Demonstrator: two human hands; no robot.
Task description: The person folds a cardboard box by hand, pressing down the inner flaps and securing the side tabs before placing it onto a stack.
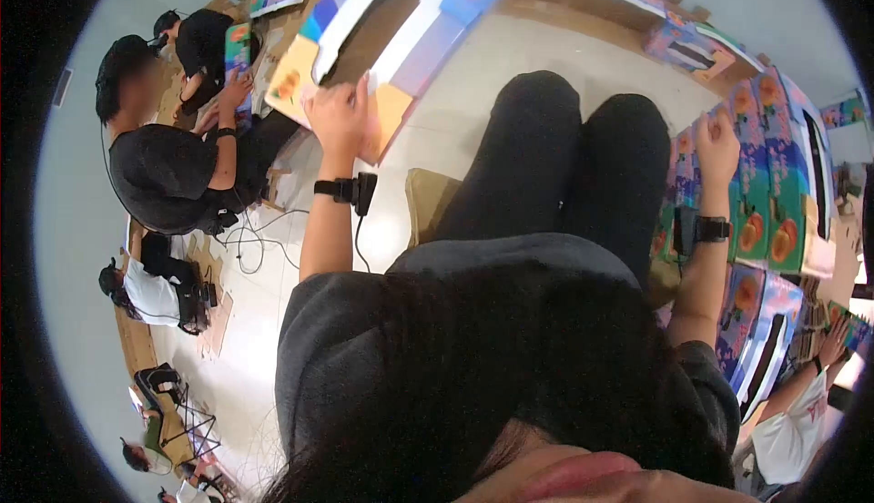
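Observation:
My left hand (337,121) is closed on the near edge of a printed cardboard box (421,93), with the thumb raised along it. Blue, purple and orange with peach pictures, this box has a long cut-out on the side facing me; its top is slightly blurred and cut off by the view. At the right, my right hand (717,150) has its fingers curled in. It overlaps a row of similar printed boxes (754,162); whether it grips one is hidden. Both wrists wear black straps with small devices.
A co-worker (173,171) at the left handles a printed box (238,52). More people sit along the left wall. Another printed box (690,50) lies on the floor ahead. Cables (259,243) cross the floor at left. At lower right, another person's hand (832,344) works.

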